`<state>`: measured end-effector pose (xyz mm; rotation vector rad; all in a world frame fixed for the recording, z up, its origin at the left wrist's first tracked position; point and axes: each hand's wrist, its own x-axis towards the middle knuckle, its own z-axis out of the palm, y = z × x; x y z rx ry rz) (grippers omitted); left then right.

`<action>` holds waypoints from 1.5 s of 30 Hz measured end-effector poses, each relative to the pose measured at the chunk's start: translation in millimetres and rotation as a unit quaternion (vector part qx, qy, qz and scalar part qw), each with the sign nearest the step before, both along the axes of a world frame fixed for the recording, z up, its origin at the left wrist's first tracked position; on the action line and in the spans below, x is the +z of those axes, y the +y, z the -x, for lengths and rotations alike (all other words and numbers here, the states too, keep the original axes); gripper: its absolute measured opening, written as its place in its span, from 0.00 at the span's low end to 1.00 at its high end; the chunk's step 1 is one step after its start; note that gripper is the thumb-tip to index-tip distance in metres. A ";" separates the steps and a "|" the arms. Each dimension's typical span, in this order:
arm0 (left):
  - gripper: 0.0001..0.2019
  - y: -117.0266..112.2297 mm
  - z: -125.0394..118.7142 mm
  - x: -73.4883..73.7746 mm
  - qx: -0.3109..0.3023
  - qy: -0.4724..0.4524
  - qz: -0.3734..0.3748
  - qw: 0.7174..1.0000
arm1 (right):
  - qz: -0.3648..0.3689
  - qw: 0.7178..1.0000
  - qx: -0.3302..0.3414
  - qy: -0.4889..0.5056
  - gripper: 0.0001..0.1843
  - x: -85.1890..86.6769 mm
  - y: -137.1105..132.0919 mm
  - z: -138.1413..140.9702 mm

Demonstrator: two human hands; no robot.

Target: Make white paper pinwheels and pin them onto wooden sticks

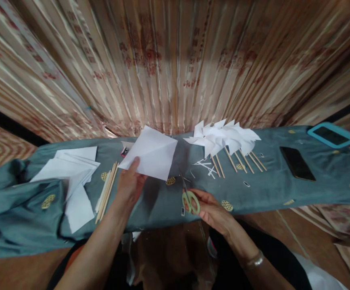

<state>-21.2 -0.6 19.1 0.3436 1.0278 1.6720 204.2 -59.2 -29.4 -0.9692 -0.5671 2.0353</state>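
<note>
A square sheet of white paper (158, 151) with a faint diagonal crease is pinched at its lower left corner by my left hand (130, 183), thumb on top. My right hand (209, 207) grips a pair of scissors (190, 202) by the light green handles. Their blades point up and away from me, a little right of the paper and apart from it. Just beyond the scissors lie thin white paper strips (207, 165). Behind these, several white paper pinwheels (223, 139) on wooden sticks rest in an overlapping row.
White paper sheets (80, 173) lie loosely piled at the left, with a bundle of wooden sticks (107, 193) beside them. A black phone (297, 163) and a blue-framed tablet (332, 134) lie at the right on the grey-green cloth (271, 193). A patterned curtain (169, 72) hangs behind.
</note>
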 end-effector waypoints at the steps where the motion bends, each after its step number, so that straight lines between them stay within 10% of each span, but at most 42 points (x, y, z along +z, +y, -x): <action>1: 0.09 0.7 0.3 0.0 -0.003 0.000 -0.001 1.000 | 0.007 1.000 0.005 0.006 0.23 -1.3 -1.1 2.1; 16: 0.11 6.8 6.4 -0.9 -0.007 0.025 0.005 1.000 | 0.001 0.998 0.061 -0.022 0.26 13.3 -2.3 7.1; 27: 0.09 -1.0 2.9 -2.3 -0.030 0.033 0.026 0.999 | -0.147 0.977 0.124 -0.089 0.31 2.8 -1.4 14.4; 45: 0.08 -7.7 -9.0 -4.7 -0.048 -0.024 0.042 0.998 | -0.108 0.979 0.111 -0.130 0.28 5.6 3.9 21.6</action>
